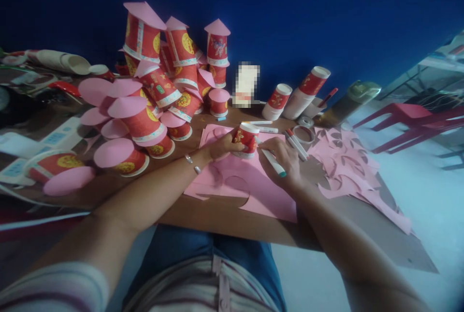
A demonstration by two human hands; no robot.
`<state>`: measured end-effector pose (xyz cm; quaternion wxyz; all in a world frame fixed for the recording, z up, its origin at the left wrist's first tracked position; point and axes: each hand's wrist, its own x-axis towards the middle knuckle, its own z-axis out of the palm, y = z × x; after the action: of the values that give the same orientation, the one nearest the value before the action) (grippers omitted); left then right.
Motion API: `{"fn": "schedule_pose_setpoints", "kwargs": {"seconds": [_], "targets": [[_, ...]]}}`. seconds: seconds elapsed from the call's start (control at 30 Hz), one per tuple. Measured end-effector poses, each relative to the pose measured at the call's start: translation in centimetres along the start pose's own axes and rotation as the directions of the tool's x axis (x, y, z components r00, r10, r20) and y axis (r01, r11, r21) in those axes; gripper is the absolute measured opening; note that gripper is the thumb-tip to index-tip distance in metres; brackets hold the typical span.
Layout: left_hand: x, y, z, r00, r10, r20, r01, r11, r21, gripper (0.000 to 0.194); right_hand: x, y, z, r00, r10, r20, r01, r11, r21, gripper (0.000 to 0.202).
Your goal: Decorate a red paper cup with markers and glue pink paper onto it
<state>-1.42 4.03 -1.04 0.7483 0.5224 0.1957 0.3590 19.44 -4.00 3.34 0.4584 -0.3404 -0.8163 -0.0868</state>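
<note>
My left hand [222, 147] is wrapped round the side of a small red paper cup [250, 136] with a white rim and yellow pattern. The cup is held above sheets of pink paper [270, 196] that have curved pieces cut out. In my right hand [284, 159] is a white marker [271, 162] with a green end, its other end close to the right side of the cup. Whether the tip touches the cup I cannot tell. Behind the cup lie a white pen [267, 129] and an orange pencil-like stick on the paper.
Red cups with pink cone tops [145, 31] stand piled at the left. Paper cup stacks [306, 92], a bottle [350, 101] and a tape roll [303, 134] are at the back right. Pink scraps [348, 162] cover the right side. A red stool [409, 113] stands beyond.
</note>
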Motion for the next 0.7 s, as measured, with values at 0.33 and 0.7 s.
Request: {"fn": "schedule_pose_setpoints", "kwargs": {"seconds": [0.33, 0.7], "targets": [[0.03, 0.12, 0.07, 1.0, -0.017, -0.02, 0.017, 1.0, 0.003, 0.06, 0.12, -0.21, 0.17, 0.998, -0.056, 0.019, 0.056, 0.998, 0.036, 0.013], [-0.01, 0.55, 0.49, 0.999, -0.006, -0.032, 0.007, 1.0, 0.015, 0.05, 0.19, -0.52, 0.06, 0.997, -0.064, 0.046, 0.064, 0.998, 0.003, 0.013]]}}
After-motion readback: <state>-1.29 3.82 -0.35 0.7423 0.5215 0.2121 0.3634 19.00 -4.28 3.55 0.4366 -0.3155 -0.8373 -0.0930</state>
